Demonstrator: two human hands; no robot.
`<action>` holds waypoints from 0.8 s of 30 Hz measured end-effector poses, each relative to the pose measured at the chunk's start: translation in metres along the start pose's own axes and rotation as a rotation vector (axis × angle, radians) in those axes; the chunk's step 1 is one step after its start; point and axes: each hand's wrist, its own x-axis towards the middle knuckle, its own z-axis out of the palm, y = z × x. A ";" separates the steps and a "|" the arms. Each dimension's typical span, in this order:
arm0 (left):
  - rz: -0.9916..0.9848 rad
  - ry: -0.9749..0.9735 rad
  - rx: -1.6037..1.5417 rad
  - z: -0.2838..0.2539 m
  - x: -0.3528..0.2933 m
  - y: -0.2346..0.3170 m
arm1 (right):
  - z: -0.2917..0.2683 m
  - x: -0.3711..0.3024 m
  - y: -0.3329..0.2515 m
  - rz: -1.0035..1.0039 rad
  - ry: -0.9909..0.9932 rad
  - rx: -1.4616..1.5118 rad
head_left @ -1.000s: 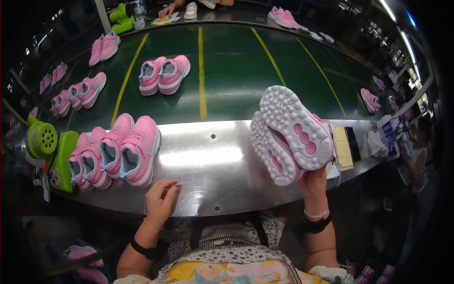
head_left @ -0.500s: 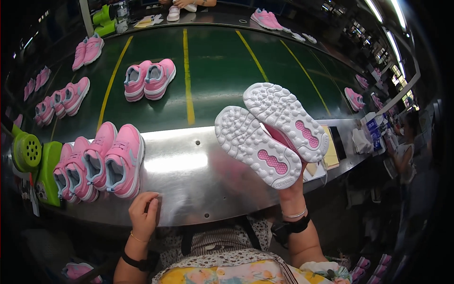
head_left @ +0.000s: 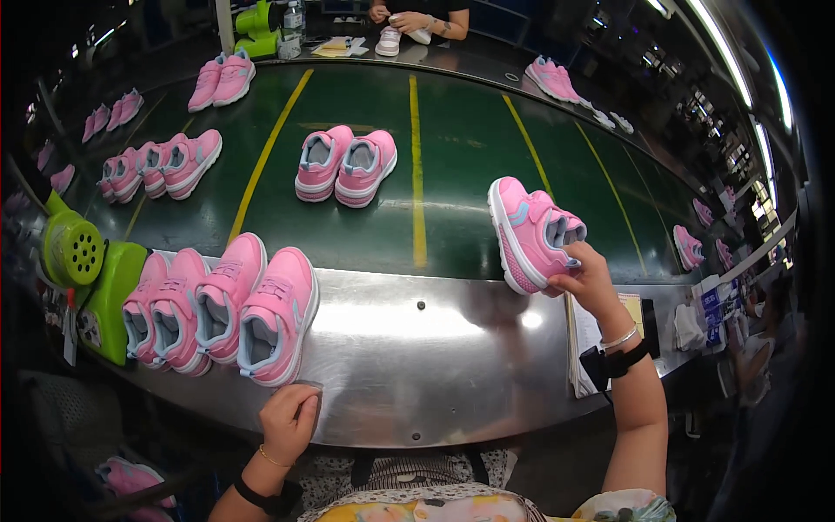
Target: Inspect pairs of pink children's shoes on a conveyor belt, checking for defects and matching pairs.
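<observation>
My right hand (head_left: 593,283) grips a pair of pink sneakers (head_left: 529,239) at the heel end, with the thumb outside and the other fingers partly hidden. They are raised above the border of the green belt and the metal ledge, toes pointing away, one largely hiding the other. White soles and light-blue trim show on the nearer sneaker. My left hand (head_left: 290,424) rests curled at the ledge's near edge, with nothing visible in it. Just beyond it stands a row of several pink sneakers (head_left: 277,317) with strapped uppers, on the metal ledge (head_left: 391,357).
A green belt (head_left: 461,174) with yellow lines carries more pink sneakers (head_left: 365,170). At left stands a lime-green device (head_left: 111,300). Papers and a notebook (head_left: 584,344) lie under my right forearm. Across the belt, another person's hands (head_left: 409,23) hold a light shoe.
My right hand has turned the sneakers from soles facing me to uppers showing and carried them toward the belt. My left hand stays curled near the ledge. The whole view has shifted.
</observation>
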 end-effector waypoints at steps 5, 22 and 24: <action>0.017 0.005 -0.048 0.002 0.004 -0.001 | -0.042 0.075 0.088 0.213 0.350 -0.810; -0.002 -0.121 -0.051 -0.010 0.001 -0.018 | 0.256 0.239 -0.123 -0.098 -0.193 -0.456; -0.010 -0.107 -0.079 -0.010 0.002 -0.018 | 0.224 0.211 -0.128 -0.130 -0.291 -0.382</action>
